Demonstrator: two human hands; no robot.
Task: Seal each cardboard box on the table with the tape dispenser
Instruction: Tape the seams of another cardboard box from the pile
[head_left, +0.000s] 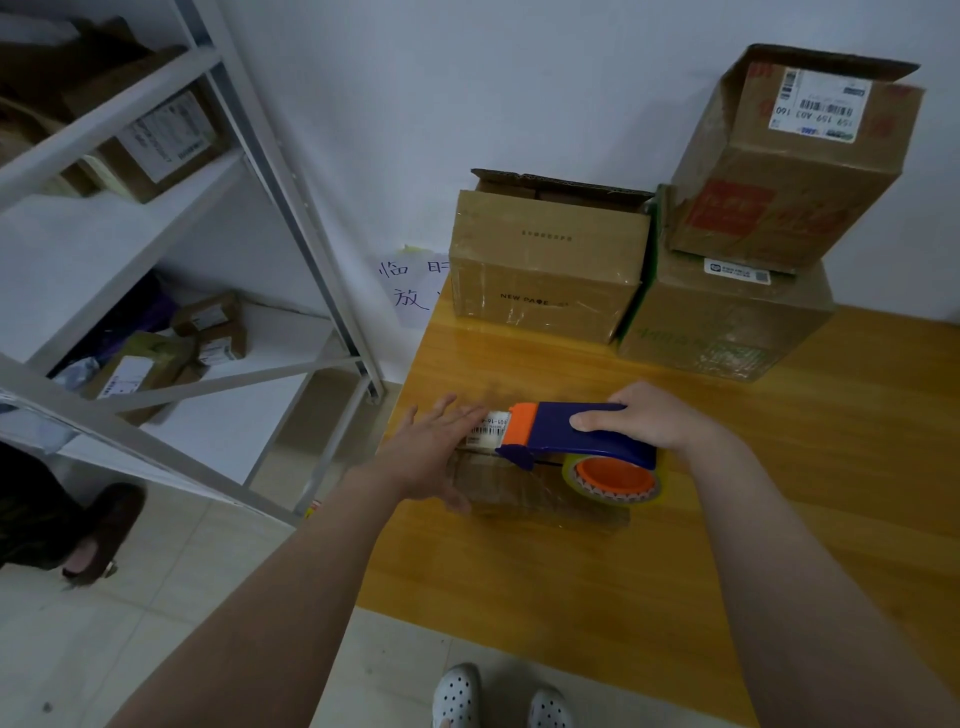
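A small flat cardboard box with a white label lies near the left edge of the wooden table. My right hand grips the blue and orange tape dispenser, which rests on top of this box with its clear tape roll toward me. My left hand lies flat on the box's left end, fingers straight and spread. At the back stand an open box marked NEW PAGE, a box with green print, and an open box with a shipping label stacked on it.
A white metal shelf rack with several parcels stands to the left of the table. A handwritten paper note hangs on the wall. Another person's shoe is on the tiled floor at the left; my own shoes are below.
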